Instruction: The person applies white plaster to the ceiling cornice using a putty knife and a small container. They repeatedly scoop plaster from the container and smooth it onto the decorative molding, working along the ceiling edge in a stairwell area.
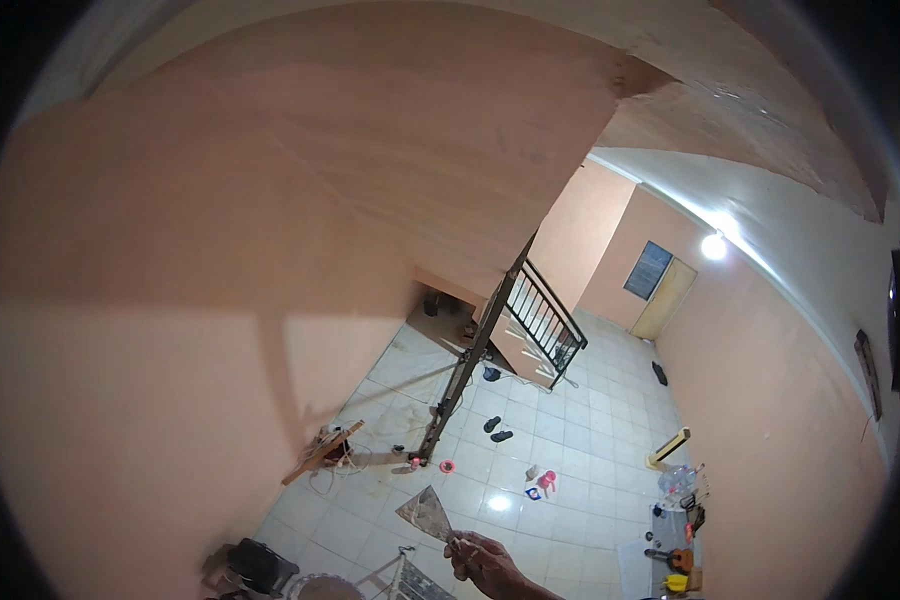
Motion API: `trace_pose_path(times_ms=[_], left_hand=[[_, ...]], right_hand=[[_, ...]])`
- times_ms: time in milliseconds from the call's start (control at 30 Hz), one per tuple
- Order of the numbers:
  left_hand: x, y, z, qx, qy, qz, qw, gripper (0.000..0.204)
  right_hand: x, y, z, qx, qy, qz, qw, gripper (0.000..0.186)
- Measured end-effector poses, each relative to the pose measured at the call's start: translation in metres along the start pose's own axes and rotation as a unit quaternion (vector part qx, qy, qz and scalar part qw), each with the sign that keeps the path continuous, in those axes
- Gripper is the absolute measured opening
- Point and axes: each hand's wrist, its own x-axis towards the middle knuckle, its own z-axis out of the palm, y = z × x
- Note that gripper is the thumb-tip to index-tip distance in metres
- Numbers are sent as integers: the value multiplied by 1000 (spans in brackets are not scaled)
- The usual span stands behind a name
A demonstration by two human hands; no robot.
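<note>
My right hand [480, 558] rises from the lower edge, its fingers closed round the handle of a scraper [423, 513] with a broad, smeared triangular blade. The blade points up and left, high above the tiled floor [590, 430]. Below it, the top of what looks like a metal ladder [415, 585] shows at the bottom edge, beside part of a round tub [325, 590]. My left hand is not in view.
Pink wall [120, 420] fills the left, under damaged plaster [730, 110]. A long dark beam [470, 370] leans near a stair railing [545, 325]. Below lie sandals [492, 425], pink items [546, 480], a wooden board [322, 452], a black chair-like object [260, 565] and a guitar [675, 560].
</note>
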Motion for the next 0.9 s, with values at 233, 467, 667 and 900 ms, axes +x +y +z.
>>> trace_pose_path(times_ms=[233,467,667,900], left_hand=[[-7,-9,-41,-17,36,-26,999,100],[-13,-19,-86,-50,71,-45,995,104],[-13,-21,-105,-72,79,-63,992,108],[0,-14,-83,-42,86,-68,993,105]], right_hand=[[4,37,-27,27,-27,17,999,43],[1,26,12,1,20,68,997,40],[22,44,-17,-73,-4,45,996,41],[37,60,-24,-187,-22,111,976,43]])
